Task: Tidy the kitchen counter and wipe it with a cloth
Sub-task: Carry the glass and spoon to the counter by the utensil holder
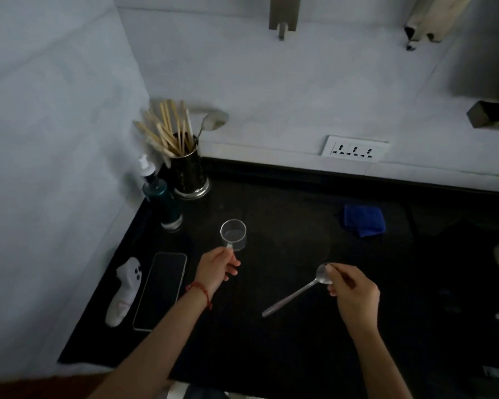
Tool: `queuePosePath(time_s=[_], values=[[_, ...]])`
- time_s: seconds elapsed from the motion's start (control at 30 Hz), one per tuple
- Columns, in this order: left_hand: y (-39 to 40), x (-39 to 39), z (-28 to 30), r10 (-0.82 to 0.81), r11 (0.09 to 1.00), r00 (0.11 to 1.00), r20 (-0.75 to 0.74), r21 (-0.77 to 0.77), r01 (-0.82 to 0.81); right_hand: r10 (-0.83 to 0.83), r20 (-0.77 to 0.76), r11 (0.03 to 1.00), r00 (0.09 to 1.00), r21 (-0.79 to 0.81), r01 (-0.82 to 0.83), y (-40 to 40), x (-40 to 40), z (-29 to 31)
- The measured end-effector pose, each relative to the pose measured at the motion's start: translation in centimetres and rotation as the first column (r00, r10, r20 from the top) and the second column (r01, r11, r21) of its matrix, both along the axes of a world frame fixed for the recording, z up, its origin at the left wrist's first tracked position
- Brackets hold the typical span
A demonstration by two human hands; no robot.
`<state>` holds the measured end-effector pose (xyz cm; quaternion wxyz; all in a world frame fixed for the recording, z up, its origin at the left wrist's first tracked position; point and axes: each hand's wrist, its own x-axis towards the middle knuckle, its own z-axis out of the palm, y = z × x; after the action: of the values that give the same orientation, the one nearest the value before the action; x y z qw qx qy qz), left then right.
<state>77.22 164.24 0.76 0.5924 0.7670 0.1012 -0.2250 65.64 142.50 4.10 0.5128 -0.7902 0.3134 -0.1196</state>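
On the black tabletop (271, 341), a dark phone (160, 290) and white sock (124, 292) lie left of the clear glass cup (233, 235), whose handle the left hand (216, 269) grips; the right hand (355, 295) pinches a metal spoon (297, 295); the folded blue cloth (363, 220) lies beyond, untouched.

Your left hand (216, 267) reaches forward from the lower left, the bare forearm running diagonally up from the bottom edge, a red thread bracelet (200, 292) around the wrist. Its thumb and fingers are pinched closed on the handle of a small clear glass cup (233, 235), with the remaining fingers curled underneath and their tips pointing right. Your right hand (355, 292) comes in from the lower right, forearm angled up and inward, back of the hand facing the camera. Its fingers are bunched together and closed on the bowl end of a metal spoon (297, 295), knuckles bent, wrist held roughly straight. The two hands are well apart.
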Motion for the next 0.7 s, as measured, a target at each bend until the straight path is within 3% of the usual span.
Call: queuePosePath(time_s=[0.33, 0.7], values=[[-4.9, 10.8, -1.8, -0.056, 0.997, 0.998, -0.014, 0.058, 0.057, -0.049, 0.04, 0.999, 0.998, -0.008, 0.049, -0.2, 3.2, 0.7], [-6.6, 15.8, -4.3, -0.021, 0.998, 0.997, -0.069, 0.057, 0.025, -0.043, 0.028, 0.998, 0.999, -0.054, 0.045, -0.2, 4.8, -0.8]])
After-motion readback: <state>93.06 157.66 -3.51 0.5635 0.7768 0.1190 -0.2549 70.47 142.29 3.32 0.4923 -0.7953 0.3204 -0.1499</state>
